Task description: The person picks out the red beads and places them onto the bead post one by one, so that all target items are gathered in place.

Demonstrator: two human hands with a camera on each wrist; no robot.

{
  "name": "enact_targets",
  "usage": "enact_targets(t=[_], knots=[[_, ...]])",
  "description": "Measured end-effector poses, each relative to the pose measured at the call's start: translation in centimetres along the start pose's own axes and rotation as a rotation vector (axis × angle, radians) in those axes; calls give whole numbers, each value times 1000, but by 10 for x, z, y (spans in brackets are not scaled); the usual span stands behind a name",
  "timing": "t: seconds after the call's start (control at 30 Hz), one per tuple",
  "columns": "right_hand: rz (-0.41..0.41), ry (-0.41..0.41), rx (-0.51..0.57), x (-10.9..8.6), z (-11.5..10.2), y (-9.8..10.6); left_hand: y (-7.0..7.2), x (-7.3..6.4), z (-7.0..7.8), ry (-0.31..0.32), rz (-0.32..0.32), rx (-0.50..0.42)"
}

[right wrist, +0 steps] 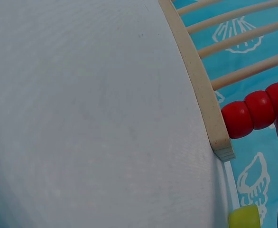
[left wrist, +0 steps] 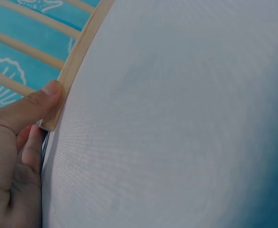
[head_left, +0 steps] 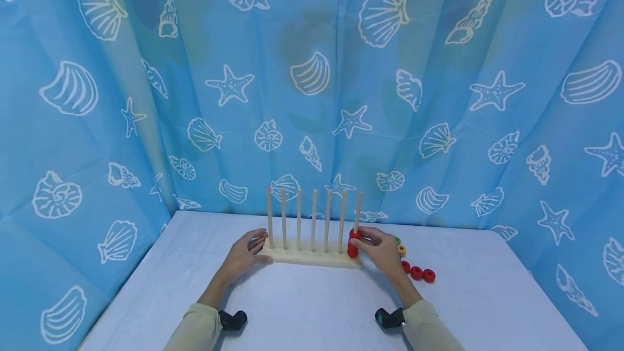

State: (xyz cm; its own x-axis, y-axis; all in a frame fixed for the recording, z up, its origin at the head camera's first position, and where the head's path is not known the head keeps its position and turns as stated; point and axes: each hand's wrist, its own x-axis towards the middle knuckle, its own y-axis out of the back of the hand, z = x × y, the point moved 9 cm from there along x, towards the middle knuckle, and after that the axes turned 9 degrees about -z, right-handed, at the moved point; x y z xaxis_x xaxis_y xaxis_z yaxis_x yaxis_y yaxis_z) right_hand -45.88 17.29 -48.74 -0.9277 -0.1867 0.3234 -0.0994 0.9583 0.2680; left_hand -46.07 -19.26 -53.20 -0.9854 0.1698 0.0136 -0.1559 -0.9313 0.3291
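A wooden stand (head_left: 312, 257) with a row of several upright pegs sits on the white table. Its left end is in my left hand (head_left: 240, 256); the left wrist view shows the thumb (left wrist: 52, 92) pressed on the base's front edge and the fingers curled behind that end. Red beads (right wrist: 237, 119) are stacked on the rightmost peg, three of them visible in the right wrist view. My right hand (head_left: 382, 251) pinches the uppermost visible red bead (head_left: 355, 234) on that peg. The other pegs carry no beads.
Three loose red beads (head_left: 416, 272) lie on the table right of my right hand. Behind them are an orange-yellow bead (head_left: 402, 251) and a green bead (head_left: 397, 240), partly hidden by the hand. A blue shell-print curtain (head_left: 312, 96) hangs behind the table.
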Motion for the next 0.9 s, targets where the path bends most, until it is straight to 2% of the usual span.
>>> enact_targets(t=[0.33, 0.53, 0.73, 0.9], knots=[[-21, -15, 10, 0, -3, 2, -1, 0, 1, -6, -1, -1], [-43, 11, 10, -1, -18, 8, 0, 1, 1, -9, -1, 6], [-34, 24, -48, -3, -23, 23, 1, 2, 1, -22, 0, 10], [-28, 36, -111, -13, -28, 41, -1, 2, -2, -16, -3, 12]])
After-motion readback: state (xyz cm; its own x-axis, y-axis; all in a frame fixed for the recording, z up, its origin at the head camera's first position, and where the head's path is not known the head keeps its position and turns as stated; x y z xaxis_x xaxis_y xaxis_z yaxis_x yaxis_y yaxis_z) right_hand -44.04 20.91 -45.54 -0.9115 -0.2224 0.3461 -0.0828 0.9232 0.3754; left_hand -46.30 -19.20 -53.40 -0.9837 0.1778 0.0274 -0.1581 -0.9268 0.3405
